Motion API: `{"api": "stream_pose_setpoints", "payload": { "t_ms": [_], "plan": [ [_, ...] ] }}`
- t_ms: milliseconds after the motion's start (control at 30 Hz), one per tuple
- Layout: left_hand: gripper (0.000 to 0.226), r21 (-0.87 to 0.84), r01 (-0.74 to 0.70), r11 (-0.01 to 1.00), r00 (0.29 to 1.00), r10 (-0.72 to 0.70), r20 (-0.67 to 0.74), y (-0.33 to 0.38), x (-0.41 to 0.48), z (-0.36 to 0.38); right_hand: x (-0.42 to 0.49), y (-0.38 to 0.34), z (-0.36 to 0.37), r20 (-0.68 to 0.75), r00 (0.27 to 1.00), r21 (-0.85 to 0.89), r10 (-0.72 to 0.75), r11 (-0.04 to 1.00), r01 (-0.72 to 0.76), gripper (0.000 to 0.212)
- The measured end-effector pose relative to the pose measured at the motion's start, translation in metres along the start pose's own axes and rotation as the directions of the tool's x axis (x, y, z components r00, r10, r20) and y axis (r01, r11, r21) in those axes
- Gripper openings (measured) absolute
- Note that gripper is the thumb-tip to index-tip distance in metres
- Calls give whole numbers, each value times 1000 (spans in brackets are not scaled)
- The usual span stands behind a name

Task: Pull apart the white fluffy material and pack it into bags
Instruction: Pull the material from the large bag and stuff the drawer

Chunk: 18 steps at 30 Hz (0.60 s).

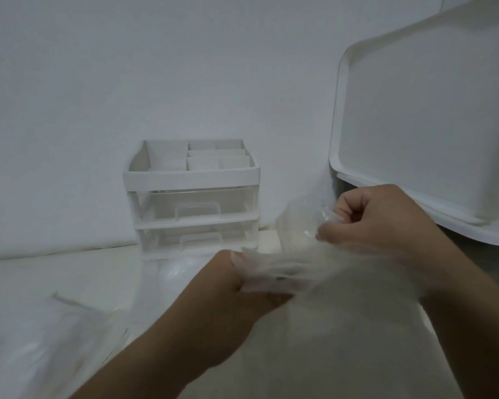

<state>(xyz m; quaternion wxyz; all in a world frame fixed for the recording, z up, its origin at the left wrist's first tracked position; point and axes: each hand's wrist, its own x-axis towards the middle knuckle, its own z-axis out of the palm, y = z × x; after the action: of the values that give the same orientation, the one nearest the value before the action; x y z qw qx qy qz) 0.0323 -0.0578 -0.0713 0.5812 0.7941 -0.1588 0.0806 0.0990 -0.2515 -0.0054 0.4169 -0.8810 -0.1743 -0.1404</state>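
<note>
The white fluffy material [314, 272] sits low in the centre, stretched in a wispy band between my two hands above a larger pale mass. My left hand [236, 280] is clamped on its near end; my right hand [372, 223] is curled shut, pinching what looks like the mouth of a clear bag [297, 226], though motion blur makes that uncertain. I should draw the tuft off slowly, keep the bag's mouth wide, and feed small pieces in. More clear plastic lies on the desk [41, 272] at left, with a drawer organiser [192, 180] behind.
</note>
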Motion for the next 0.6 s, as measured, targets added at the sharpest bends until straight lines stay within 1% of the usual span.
{"api": "stream_pose_setpoints", "payload": {
  "t_ms": [33, 67, 133, 200, 267, 333, 400, 467, 533, 600],
  "plan": [
    [22, -16, -18, 1000, 999, 18, -32, 3, 1, 0, -1, -2, 0, 27, 1000, 77, -8, 997, 6, 33],
    [19, -34, -1, 999, 997, -2, -72, 7, 2, 1, -4, -3, 0, 72, 997, 175, -13, 985, 0, 35],
    [27, -123, 30, 992, 988, -48, -146, 1, 4, -3, -7, -4, 1, 187, 981, 321, -47, 947, -16, 42],
    [30, -196, 21, 980, 981, -58, -184, 2, 5, -2, -8, -3, 1, 272, 958, 379, -87, 925, -23, 43],
    [29, -215, 6, 977, 972, -56, -229, 0, 5, -3, -7, -2, -1, 337, 934, 447, -117, 893, -49, 44],
    [26, -215, -9, 976, 978, -36, -205, 2, 4, -1, -9, -4, -2, 368, 919, 505, -145, 861, -67, 40],
    [23, -218, -26, 976, 989, -7, -148, 2, 4, -1, -10, -5, -1, 377, 916, 546, -139, 832, -99, 30],
    [22, -199, -52, 979, 993, 29, -117, 5, 3, 2, -11, -6, -1, 393, 909, 599, -136, 788, -141, 25],
    [22, -212, -64, 975, 990, 36, -136, 4, 2, 3, -11, -6, -2, 411, 898, 632, -157, 759, -156, 25],
    [25, -243, -71, 967, 985, 29, -171, 2, 3, 2, -9, -3, -3, 422, 891, 634, -169, 757, -157, 32]
  ]
}}
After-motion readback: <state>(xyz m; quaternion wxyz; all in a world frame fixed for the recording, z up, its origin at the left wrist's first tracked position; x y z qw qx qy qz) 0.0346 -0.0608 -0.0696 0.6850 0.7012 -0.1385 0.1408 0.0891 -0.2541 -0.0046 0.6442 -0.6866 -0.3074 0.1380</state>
